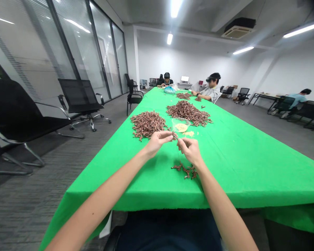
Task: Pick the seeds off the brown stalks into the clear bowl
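left hand (157,142): fingertips pinched on a small brown twisted piece (174,136), partly hidden
right hand (189,149): thumb and finger pinched at the same piece
piece location: above the green-cloth-covered tabletop (251,157), just nearer than a clear round plastic bowl (174,122) holding pale yellow bits
brown heap (148,123): beyond left hand
loose brown pieces (186,170): near tabletop's front edge
step: apparently fingertip work on one piece
next move: seems to need a steady two-handed pinch
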### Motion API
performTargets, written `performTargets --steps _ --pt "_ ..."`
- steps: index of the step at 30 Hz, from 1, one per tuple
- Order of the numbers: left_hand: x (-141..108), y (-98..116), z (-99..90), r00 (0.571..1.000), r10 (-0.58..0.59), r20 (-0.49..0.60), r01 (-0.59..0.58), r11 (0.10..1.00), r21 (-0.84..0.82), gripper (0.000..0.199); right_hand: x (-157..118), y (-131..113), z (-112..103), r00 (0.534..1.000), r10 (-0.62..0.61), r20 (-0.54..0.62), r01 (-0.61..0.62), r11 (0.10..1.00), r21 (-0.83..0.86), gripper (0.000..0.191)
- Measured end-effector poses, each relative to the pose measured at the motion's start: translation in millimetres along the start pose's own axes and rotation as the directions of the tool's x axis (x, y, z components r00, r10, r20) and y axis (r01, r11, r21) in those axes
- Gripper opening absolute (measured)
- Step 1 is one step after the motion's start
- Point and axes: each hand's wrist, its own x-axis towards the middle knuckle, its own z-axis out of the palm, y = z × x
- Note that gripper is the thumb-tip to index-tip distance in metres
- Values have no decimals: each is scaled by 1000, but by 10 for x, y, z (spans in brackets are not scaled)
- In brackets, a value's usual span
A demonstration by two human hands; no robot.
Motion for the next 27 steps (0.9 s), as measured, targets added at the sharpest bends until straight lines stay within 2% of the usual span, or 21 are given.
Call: performTargets --steps 4,6,9,11,12,13,15,16,17,19,21,27 --pt "-4 20 -32 996 86 17 -88 977 194 27 -7 -28 -16 999 30 34 -31 999 18 50" --pt "-10 56 -58 985 167 47 -173 925 337 25 -9 -48 -36 984 105 144 -119 989 92 54" --pt "-22 109 -95 968 224 112 -251 857 450 22 -9 -74 -70 904 225 363 -325 913 244 55" --pt "-26 117 -109 973 200 116 -231 868 440 22 -8 -88 -84 866 262 426 -408 863 297 52" --pt "-26 110 -111 980 174 102 -201 888 414 24 -7 -94 -87 868 266 419 -410 861 302 51" --pt "-25 97 -110 987 139 81 -159 915 371 26 -7 -100 -86 889 255 380 -377 880 290 51" --pt "-24 62 -101 997 57 48 -68 967 246 32 -9 -107 -77 965 170 199 -208 961 184 49" --pt "-24 46 -95 999 20 40 -27 984 177 34 -11 -106 -71 992 88 89 -95 992 80 47" --pt "-24 33 -90 999 -10 35 6 993 115 36 -14 -100 -66 1000 -13 -4 12 999 -48 43" --pt "-28 21 -82 998 -50 22 50 999 21 39 -22 -74 -62 973 -209 -93 175 942 -286 34" --pt "-34 28 -80 996 -85 6 85 996 -40 39 -27 -37 -67 936 -341 -88 271 857 -439 27" --pt "-50 94 -81 988 -152 33 155 980 -127 39 -22 -6 -102 832 -552 -50 355 601 -716 20"
